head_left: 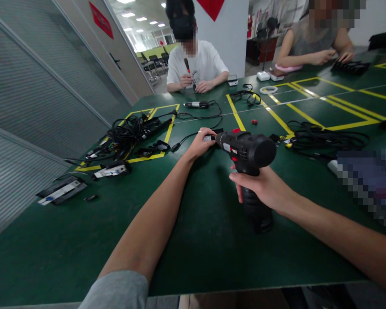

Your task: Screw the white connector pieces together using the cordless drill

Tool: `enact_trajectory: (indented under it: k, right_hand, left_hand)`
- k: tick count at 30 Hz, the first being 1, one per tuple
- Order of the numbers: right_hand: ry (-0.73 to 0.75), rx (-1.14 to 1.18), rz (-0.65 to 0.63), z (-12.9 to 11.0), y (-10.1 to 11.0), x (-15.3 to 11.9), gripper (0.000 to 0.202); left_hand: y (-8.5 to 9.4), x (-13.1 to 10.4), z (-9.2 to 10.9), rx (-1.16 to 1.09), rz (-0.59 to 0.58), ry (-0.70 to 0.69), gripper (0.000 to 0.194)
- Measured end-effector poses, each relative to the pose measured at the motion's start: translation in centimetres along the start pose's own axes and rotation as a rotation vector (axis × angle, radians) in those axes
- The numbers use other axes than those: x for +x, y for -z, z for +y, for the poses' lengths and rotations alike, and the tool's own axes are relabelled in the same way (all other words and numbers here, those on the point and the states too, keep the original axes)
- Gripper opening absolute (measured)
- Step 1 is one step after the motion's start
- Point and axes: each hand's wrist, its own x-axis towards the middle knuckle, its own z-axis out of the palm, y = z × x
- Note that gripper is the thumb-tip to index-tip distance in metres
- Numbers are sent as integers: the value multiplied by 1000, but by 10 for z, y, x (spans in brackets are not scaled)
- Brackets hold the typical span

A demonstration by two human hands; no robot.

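Observation:
My right hand [260, 186] is wrapped round the grip of a black cordless drill [249, 148] with red details. The drill points forward and left, its chuck right at the fingertips of my left hand [201, 143]. Those fingers are closed on a small part with a white label [208, 138], down on the table; the drill and fingers hide most of it, and I cannot tell its kind. Whether the bit touches it does not show. A black cable [183, 141] with a plug lies just left of my left hand.
Tangled black cables [128, 133] lie at the left, near two black-and-white pieces [62, 191]. More cables [328, 137] are bundled at the right beside a blurred-out object [369, 180]. Yellow tape marks the green table [193, 253]. Opposite, a person holds a screwdriver [187, 66]; another sits at the far right.

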Motion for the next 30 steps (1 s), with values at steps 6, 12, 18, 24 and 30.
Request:
enact_trajectory:
  k: [6,12,18,24,30]
  right_hand:
    - [0,43,13,-1,0,1,13]
    - [-12,35,29,-3,-2,2,14]
    - [-1,16,15,-3,-1,2,20]
    - [8,-25,-87,-3,2,0,25]
    - [52,-23,-42,3,1,2,24]
  left_hand:
    - [-1,-1,-2,24,9,7,21]
    - [-1,-1,-1,-9,20,26,21]
    - [0,0,1,-8,-3,24,21]
    - [2,-1,3,-40,-6,-4,21]
    - [2,-2,4,-45,-1,-15,17]
